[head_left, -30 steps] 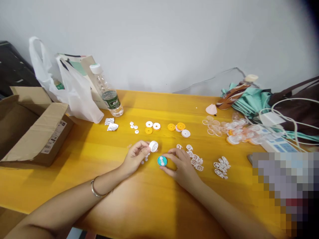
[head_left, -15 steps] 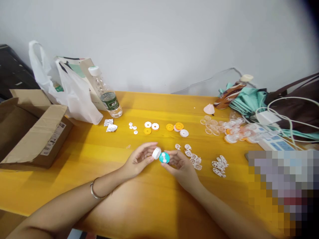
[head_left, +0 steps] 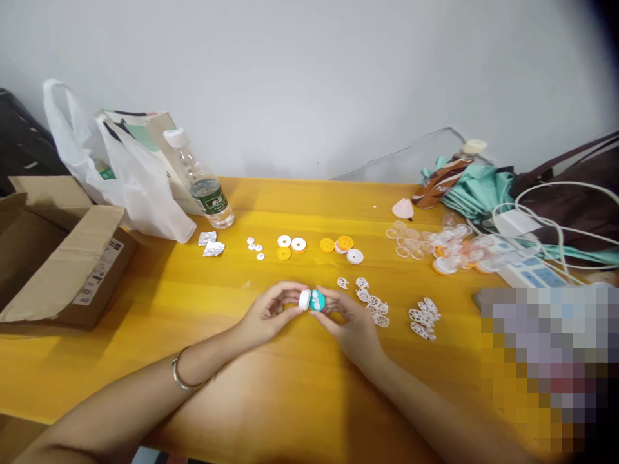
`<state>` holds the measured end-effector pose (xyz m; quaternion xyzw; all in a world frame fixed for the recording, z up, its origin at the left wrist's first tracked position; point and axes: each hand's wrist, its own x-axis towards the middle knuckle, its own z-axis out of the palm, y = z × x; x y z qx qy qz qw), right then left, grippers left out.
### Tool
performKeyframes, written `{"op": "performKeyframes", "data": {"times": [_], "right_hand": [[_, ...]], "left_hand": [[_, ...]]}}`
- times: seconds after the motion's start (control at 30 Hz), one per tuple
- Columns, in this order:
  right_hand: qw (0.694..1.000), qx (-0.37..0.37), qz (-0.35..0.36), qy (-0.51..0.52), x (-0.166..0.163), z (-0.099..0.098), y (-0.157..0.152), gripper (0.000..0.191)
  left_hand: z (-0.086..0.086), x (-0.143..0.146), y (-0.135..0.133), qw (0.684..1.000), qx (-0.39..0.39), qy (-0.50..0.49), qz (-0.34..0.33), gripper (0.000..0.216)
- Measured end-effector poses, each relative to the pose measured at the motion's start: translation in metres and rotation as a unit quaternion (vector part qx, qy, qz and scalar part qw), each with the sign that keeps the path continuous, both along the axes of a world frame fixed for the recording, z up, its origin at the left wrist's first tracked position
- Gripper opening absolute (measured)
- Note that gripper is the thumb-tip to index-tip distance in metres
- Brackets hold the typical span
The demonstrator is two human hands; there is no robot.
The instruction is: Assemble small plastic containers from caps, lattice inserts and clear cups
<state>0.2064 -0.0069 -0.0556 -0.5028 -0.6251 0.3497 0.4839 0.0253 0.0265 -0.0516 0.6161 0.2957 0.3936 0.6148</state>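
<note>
Between thumb and fingers, my left hand (head_left: 273, 310) grips a small white round cap-like part (head_left: 304, 299), turned on its edge. My right hand (head_left: 352, 322) pinches a teal round part (head_left: 318, 300) with white pieces inside its face. The two parts are side by side, rims close together; whether they touch I cannot tell. Just right of my right hand lie white spoked plastic pieces (head_left: 371, 299), with another cluster of spoked pieces (head_left: 423, 318) farther right. Beyond my hands are white and yellow discs (head_left: 284, 253), more yellow and white discs (head_left: 354, 256), and small white buttons (head_left: 260, 256).
An open cardboard box (head_left: 104, 296) stands left, near a plastic bag (head_left: 145, 193) and a water bottle (head_left: 211, 200). Foil squares (head_left: 213, 249) lie beside it. At right are clear plastic covers (head_left: 452, 245), a brown-labelled bottle (head_left: 442, 183), cables and a power strip (head_left: 527, 274).
My hands have brought the white and teal parts closer together. Both parts have turned, the white one more onto its edge. The whole view has shifted slightly.
</note>
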Motion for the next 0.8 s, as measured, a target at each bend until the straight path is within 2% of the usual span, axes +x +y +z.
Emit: {"op": "performKeyframes", "data": {"times": [0.4, 0.67, 0.8], "right_hand": [[0.999, 0.019, -0.001, -0.042, -0.0006, 0.0020, -0.0031, 0.030], [0.999, 0.008, 0.023, -0.027, -0.0007, 0.0010, -0.0041, 0.032], [0.999, -0.012, 0.033, -0.017, 0.0000, -0.0012, -0.0040, 0.034]], "left_hand": [[-0.0045, -0.0015, -0.0025, 0.998, 0.037, 0.055, 0.014, 0.035], [0.0027, -0.0041, -0.0074, 0.964, 0.205, 0.161, 0.048, 0.036], [0.0038, -0.0055, -0.0087, 0.947, 0.257, 0.186, 0.050, 0.038]]}}
